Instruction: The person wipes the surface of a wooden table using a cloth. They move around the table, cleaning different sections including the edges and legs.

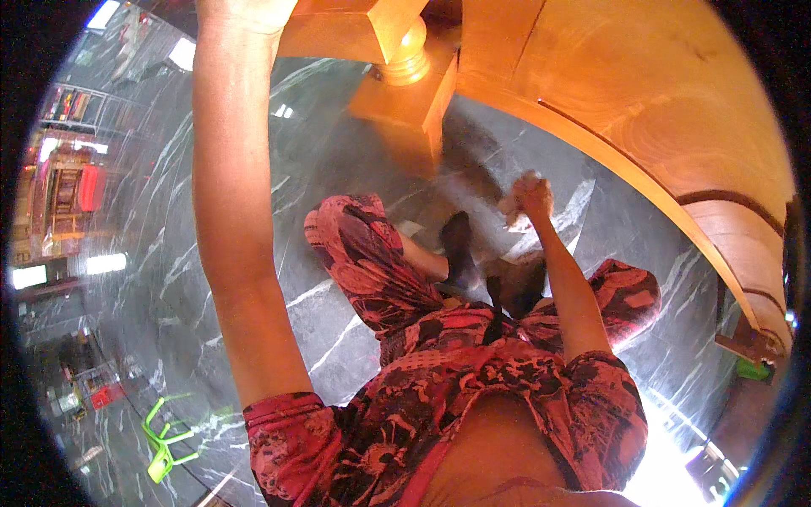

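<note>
My left arm reaches up past the left side of the wooden furniture. Only the heel of my left hand [250,9] shows at the top edge; its fingers are out of view. Low over the floor, my right hand [533,195] is closed around a small pale cloth [519,222], which is blurred and partly hidden. Ahead of me stands polished orange-brown wooden furniture, with a turned post [407,54] above a square block [405,108]. A broad curved wooden panel [608,82] arches over the right side.
I sit with bent legs on a dark marbled floor [342,336]. A bright green plastic stool [166,443] is at the lower left. Farther left are a red-backed wooden chair [92,188] and a shelf [73,106] with goods. The panel's lower edge [608,149] curves close beyond my right hand.
</note>
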Action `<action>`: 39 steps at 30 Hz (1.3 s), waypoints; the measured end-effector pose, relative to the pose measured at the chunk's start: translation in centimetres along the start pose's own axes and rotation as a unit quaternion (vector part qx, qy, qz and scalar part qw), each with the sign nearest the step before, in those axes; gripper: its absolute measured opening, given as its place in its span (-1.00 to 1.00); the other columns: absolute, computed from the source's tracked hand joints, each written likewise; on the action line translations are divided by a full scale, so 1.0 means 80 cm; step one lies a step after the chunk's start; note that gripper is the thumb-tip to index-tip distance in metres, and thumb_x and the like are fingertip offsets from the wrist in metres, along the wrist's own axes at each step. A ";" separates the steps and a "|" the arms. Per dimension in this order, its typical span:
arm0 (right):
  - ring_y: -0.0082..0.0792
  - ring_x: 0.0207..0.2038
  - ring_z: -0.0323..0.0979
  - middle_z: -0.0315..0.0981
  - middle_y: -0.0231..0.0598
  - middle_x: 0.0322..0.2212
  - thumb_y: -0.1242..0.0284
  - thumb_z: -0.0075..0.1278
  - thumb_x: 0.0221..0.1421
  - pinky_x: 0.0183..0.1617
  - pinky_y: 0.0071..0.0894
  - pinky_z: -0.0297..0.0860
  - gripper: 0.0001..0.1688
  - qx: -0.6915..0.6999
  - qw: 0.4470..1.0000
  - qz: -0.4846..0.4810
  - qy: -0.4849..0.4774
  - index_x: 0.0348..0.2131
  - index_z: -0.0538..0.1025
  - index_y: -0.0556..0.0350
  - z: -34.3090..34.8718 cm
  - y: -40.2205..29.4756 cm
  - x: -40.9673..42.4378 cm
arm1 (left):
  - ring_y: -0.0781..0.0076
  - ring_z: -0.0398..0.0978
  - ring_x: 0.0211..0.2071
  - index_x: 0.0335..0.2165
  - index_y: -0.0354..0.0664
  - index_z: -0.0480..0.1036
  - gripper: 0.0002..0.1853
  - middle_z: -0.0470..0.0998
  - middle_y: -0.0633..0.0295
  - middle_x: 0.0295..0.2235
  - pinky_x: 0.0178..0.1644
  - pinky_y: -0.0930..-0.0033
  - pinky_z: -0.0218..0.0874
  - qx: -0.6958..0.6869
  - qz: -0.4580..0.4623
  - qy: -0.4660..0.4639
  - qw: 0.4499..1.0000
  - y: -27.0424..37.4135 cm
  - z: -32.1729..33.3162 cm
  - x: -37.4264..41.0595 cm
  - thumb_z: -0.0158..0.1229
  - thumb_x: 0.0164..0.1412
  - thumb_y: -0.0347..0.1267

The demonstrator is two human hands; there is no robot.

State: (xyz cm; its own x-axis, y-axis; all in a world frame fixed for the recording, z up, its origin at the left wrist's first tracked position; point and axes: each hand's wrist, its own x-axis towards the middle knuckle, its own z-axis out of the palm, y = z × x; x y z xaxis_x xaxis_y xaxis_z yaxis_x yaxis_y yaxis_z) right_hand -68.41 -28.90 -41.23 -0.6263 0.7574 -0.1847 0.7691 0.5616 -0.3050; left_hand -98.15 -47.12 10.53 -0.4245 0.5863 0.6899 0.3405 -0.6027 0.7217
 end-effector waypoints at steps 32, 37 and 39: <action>0.08 -0.05 0.27 0.22 0.07 -0.13 0.28 0.11 -0.23 -0.04 -0.05 0.33 -0.10 0.348 0.890 -0.036 0.291 0.15 0.21 -0.03 -0.154 -0.160 -0.052 | 0.06 0.07 0.19 0.13 -0.24 0.16 -0.52 0.17 0.05 0.16 0.29 -0.05 -0.24 -0.051 -0.086 0.234 0.967 0.002 0.042 0.002 -0.27 0.29 -0.29; 0.09 -0.09 0.28 0.23 0.04 -0.11 0.34 0.17 -0.27 -0.06 -0.11 0.36 -0.06 0.300 0.876 -0.076 0.370 0.15 0.18 -0.05 -0.228 -0.184 -0.055 | 0.07 0.14 0.16 0.08 -0.22 0.23 -0.55 0.26 0.06 0.11 0.27 -0.05 -0.17 -0.043 -0.098 0.265 0.958 0.013 0.058 -0.002 -0.22 0.28 -0.28; 0.07 -0.08 0.26 0.21 0.03 -0.10 0.36 0.18 -0.27 -0.05 -0.11 0.35 -0.10 0.312 0.866 -0.078 0.383 0.11 0.21 0.01 -0.225 -0.186 -0.051 | 0.09 0.16 0.15 0.06 -0.21 0.26 -0.56 0.29 0.08 0.09 0.26 -0.04 -0.14 -0.070 -0.108 0.265 0.956 0.013 0.059 0.000 -0.18 0.26 -0.28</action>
State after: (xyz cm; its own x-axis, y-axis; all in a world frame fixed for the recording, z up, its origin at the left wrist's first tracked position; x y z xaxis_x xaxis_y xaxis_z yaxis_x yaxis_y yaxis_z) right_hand -75.04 -34.35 -19.11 -0.2654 0.8209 0.5056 0.3148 0.5694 -0.7594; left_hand -93.86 -45.18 11.51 -0.8500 0.3705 0.3745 0.0983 -0.5868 0.8037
